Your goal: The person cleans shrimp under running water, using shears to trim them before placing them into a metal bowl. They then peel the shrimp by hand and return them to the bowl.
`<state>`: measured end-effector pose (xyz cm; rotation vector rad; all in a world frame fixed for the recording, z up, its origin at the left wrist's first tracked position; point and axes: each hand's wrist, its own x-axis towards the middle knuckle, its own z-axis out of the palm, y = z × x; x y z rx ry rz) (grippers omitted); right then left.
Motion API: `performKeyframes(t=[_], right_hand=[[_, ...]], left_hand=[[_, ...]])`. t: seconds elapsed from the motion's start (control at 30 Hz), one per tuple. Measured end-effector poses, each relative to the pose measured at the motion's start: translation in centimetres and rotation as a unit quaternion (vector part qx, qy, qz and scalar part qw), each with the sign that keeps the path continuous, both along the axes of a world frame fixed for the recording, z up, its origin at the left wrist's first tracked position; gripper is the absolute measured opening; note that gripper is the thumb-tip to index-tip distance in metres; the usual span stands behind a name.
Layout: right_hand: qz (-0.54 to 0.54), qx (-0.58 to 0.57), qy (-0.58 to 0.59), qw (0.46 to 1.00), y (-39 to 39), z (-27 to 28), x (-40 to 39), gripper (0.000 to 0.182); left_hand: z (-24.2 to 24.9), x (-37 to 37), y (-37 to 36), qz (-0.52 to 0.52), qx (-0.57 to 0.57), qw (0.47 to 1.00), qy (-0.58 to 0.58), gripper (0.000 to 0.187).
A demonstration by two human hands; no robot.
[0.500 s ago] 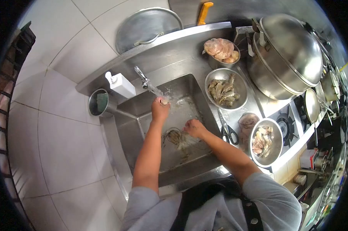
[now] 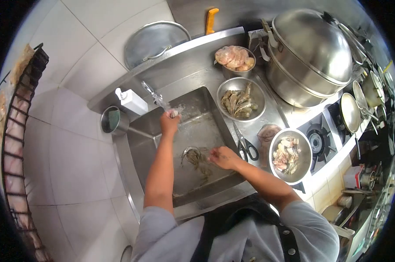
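My left hand is raised under the running tap at the back of the steel sink, fingers closed on a small pale piece held in the water stream. My right hand hovers low over the sink's right side, fingers pinched on what looks like a thin feeler or leg; I cannot tell exactly what it grips. Several grey prawns lie on the sink floor just left of that hand.
A bowl of prawns and a bowl of pale meat stand right of the sink. Scissors lie on the counter beside a bowl of scraps. A big lidded pot, soap dispenser and cup surround the sink.
My left hand stays under the tap. My right hand has lifted slightly off the prawns and drawn back toward the sink's front right. My head has shifted, so the scene sits a little further left.
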<state>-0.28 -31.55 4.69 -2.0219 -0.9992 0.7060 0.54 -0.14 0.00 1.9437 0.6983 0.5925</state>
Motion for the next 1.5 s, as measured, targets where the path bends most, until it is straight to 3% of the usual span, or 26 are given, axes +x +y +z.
performKeyframes(t=[0.1,0.27,0.37,0.57,0.8,0.9,0.97,1.17,1.37,1.5], right_hand=[[0.011,0.005,0.001,1.000,-2.5,1.8,-0.3,0.033],[0.025,0.035,-0.005,0.999,-5.8,3.6,-0.6,0.036],[0.029,0.004,0.010,1.000,-7.0,6.7,-0.8,0.036],[0.035,-0.006,0.020,0.999,-9.4,8.9,-0.9,0.038],[0.008,-0.028,0.026,0.999,-11.3,9.8,-1.1,0.038],[-0.001,-0.020,0.024,1.000,-11.7,10.0,-1.1,0.039],[-0.006,-0.047,0.046,0.998,-11.8,10.0,-1.2,0.040],[-0.010,-0.041,0.044,0.998,-11.8,8.9,-1.5,0.040],[0.017,-0.051,0.001,0.999,-12.2,9.5,-1.6,0.039],[0.026,-0.058,0.004,0.998,-12.2,10.5,-1.5,0.043]], left_hand=[[1.7,-0.5,0.0,0.021,-0.002,0.999,-0.048,0.024],[2.2,-0.5,0.7,0.068,0.099,0.993,-0.023,0.029],[3.8,-0.4,-0.1,0.092,0.031,0.995,-0.002,0.031],[-0.1,0.3,2.9,0.076,0.090,0.991,-0.057,0.030],[3.6,-0.9,0.7,0.070,0.051,0.996,-0.029,0.028],[4.8,-1.3,-0.4,0.057,0.116,0.992,-0.008,0.029],[5.2,-1.4,-0.9,0.034,0.042,0.998,-0.035,0.028],[2.4,-0.8,0.8,0.033,0.026,0.998,-0.040,0.029],[3.7,-1.5,-1.4,-0.020,-0.055,0.996,-0.073,0.031],[6.0,-3.1,-6.8,-0.014,-0.108,0.990,-0.094,0.030]])
